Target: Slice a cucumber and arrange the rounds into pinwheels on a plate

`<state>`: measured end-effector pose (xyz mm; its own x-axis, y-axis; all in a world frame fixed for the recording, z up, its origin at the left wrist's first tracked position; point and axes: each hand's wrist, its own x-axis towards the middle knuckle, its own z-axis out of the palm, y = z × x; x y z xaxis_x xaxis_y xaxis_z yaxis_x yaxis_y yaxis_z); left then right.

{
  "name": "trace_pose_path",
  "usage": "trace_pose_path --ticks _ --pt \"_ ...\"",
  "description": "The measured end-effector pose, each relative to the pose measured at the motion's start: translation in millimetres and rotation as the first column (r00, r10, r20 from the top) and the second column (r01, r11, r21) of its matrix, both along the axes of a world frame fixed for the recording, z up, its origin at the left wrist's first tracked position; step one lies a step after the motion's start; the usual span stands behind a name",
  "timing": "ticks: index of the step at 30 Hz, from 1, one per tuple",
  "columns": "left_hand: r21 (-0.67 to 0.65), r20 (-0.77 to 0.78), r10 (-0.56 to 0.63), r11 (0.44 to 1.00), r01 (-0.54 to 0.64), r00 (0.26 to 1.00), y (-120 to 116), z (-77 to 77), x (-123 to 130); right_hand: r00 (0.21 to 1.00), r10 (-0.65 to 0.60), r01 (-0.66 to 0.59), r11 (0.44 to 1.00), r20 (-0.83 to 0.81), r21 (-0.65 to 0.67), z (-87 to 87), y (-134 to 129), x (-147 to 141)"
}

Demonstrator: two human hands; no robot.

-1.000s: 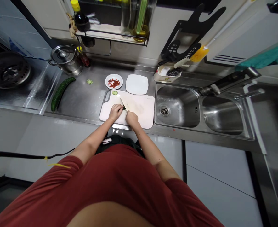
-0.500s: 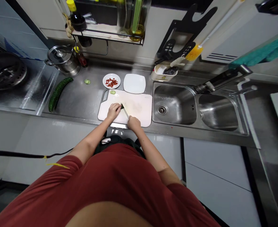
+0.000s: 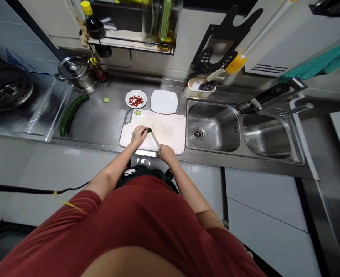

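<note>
My left hand (image 3: pixel 139 135) is closed over a small piece of cucumber (image 3: pixel 149 130) on the white cutting board (image 3: pixel 170 119); only its dark green end shows past the fingers. My right hand (image 3: pixel 166 153) grips a knife (image 3: pixel 155 139) by its handle, which the fist hides. The blade slants up and left, its tip close to the cucumber piece. A few pale cucumber slices (image 3: pixel 137 112) lie at the board's upper left corner. Behind the board stand a white plate of chopped red pieces (image 3: pixel 136 100) and a square white plate (image 3: pixel 164 102).
A long cucumber (image 3: pixel 72 113) and a few end slices (image 3: pixel 106 100) lie on the steel counter to the left. Farther back are a lidded pot (image 3: pixel 76 71) and a sauce bottle (image 3: pixel 99 73). The double sink (image 3: pixel 213 127) adjoins the board's right side.
My right hand has shifted slightly right with the knife, and the blade has drawn back a little. My left hand stays at the cucumber piece.
</note>
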<state>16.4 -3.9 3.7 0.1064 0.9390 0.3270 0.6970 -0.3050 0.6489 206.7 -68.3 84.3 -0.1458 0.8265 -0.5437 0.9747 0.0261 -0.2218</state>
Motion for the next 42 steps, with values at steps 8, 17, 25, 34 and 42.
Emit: trace_pose_path --ticks 8,17,25,34,42 --pt "-0.031 0.023 0.048 0.998 -0.047 0.999 -1 6.5 0 0.999 -0.016 0.013 0.997 0.045 0.073 8.7 -7 10" --pt "-0.075 0.146 0.195 0.98 -0.186 0.97 3 20.7 1 0.988 -0.092 0.072 0.984 0.124 0.161 14.3 -9 13" --pt "-0.042 0.075 0.028 0.999 -0.025 0.997 19 52.6 14 0.983 -0.111 0.077 0.971 0.143 0.225 23.3 -4 20" --pt "-0.132 -0.187 -0.255 0.963 0.233 0.949 19 66.6 39 0.992 -0.058 0.024 0.962 0.116 0.27 26.3 -10 24" --pt "-0.105 -0.122 -0.23 0.97 0.218 0.966 14 70.2 48 0.989 -0.079 0.038 0.95 0.122 0.31 14.6 -11 32"
